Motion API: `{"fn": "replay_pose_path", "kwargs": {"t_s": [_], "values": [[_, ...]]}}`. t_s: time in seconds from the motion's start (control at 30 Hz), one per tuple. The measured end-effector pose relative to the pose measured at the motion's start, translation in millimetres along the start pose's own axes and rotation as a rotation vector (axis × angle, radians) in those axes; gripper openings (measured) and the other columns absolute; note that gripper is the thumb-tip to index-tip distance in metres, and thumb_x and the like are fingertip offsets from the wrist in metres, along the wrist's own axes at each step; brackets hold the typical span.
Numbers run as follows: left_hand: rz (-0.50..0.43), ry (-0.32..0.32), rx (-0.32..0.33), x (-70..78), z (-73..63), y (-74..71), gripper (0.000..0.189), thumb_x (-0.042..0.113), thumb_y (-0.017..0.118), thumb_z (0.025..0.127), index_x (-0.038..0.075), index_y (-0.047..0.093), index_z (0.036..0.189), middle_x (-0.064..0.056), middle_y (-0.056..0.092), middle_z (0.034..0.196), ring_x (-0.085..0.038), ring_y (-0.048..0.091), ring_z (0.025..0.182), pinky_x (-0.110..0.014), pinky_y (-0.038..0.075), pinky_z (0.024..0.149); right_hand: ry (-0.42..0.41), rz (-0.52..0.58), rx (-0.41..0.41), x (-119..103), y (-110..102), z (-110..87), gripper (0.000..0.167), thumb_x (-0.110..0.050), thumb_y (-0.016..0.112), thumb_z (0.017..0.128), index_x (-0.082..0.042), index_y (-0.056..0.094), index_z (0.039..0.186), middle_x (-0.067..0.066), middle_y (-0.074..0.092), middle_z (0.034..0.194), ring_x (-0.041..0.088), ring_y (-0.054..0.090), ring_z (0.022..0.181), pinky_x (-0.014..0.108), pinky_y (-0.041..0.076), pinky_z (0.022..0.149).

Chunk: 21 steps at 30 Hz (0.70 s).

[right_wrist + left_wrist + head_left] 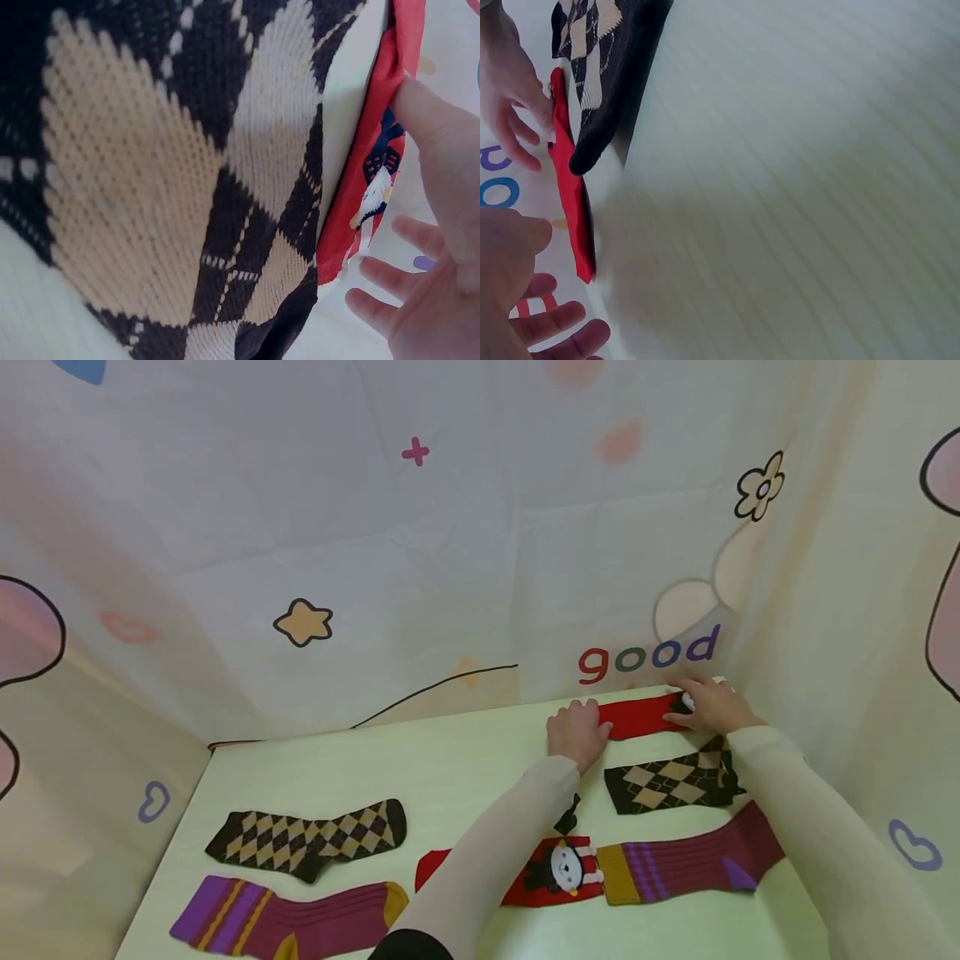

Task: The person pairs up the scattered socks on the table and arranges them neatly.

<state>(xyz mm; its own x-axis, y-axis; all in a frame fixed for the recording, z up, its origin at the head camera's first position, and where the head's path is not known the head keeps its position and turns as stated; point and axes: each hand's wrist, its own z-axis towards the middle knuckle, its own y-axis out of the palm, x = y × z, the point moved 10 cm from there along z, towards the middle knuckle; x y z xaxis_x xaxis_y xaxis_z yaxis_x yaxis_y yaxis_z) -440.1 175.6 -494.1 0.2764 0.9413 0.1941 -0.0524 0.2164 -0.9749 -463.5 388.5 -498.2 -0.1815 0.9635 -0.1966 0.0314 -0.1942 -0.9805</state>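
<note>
A red sock (pixel 637 718) with a dark and white figure near its right end lies along the back edge of the table. At its left end is my left hand (pixel 577 732), its fingers apart and loosely bent in the left wrist view. My right hand (pixel 716 704) reaches over the right end; in the right wrist view its thumb (pixel 431 112) touches the red cloth, the other fingers spread beside it. Just in front lies a black and tan argyle sock (pixel 671 781), seen very close in the right wrist view.
Nearer me lie a maroon sock with mustard cuff (pixel 690 864) and a second red sock (pixel 525 889), partly hidden by my left forearm. At left are another argyle sock (pixel 307 839) and a purple-striped maroon sock (pixel 322 914). A printed curtain (pixel 450 543) stands behind the table.
</note>
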Motion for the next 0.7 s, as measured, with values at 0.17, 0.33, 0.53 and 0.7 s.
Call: {"fn": "replay_pose_path", "kwargs": {"t_s": [0.17, 0.33, 0.53, 0.7], "values": [[0.02, 0.063, -0.023, 11.4, 1.8, 3.1, 0.033, 0.048, 0.063, 0.1, 0.027, 0.066, 0.125, 0.002, 0.069, 0.112, -0.02, 0.067, 0.092, -0.035, 0.055, 0.079, 0.018, -0.005, -0.005, -3, -1, 0.3, 0.076, -0.045, 0.075, 0.091, -0.006, 0.046, 0.149, 0.037, 0.038, 0.151, 0.068, 0.042, 0.124, 0.081, 0.036, 0.095], [0.044, 0.098, -0.09, 17.7, 1.6, 11.2, 0.035, 0.046, 0.058, 0.103, 0.032, 0.064, 0.134, 0.002, 0.067, 0.122, -0.02, 0.065, 0.102, -0.036, 0.053, 0.089, 0.045, -0.001, -0.031, -6, 3, 0.9, 0.075, -0.047, 0.074, 0.092, -0.006, 0.047, 0.149, 0.037, 0.038, 0.15, 0.068, 0.043, 0.124, 0.08, 0.039, 0.092], [0.04, 0.12, -0.152, 20.0, 0.5, 18.2, 0.037, 0.044, 0.056, 0.104, 0.036, 0.063, 0.14, 0.005, 0.066, 0.129, -0.019, 0.061, 0.11, -0.036, 0.05, 0.095, 0.054, -0.01, -0.025, -3, 5, 0.2, 0.074, -0.046, 0.074, 0.092, -0.006, 0.049, 0.148, 0.037, 0.038, 0.15, 0.068, 0.043, 0.123, 0.079, 0.041, 0.091], [0.048, 0.13, -0.19, 19.5, -3.2, 23.7, 0.034, 0.043, 0.055, 0.105, 0.035, 0.067, 0.136, 0.006, 0.067, 0.127, -0.018, 0.057, 0.107, -0.035, 0.049, 0.094, 0.074, -0.01, -0.046, 3, 10, -1.5, 0.073, -0.047, 0.074, 0.092, -0.006, 0.049, 0.147, 0.037, 0.038, 0.15, 0.068, 0.044, 0.123, 0.08, 0.04, 0.091]]}}
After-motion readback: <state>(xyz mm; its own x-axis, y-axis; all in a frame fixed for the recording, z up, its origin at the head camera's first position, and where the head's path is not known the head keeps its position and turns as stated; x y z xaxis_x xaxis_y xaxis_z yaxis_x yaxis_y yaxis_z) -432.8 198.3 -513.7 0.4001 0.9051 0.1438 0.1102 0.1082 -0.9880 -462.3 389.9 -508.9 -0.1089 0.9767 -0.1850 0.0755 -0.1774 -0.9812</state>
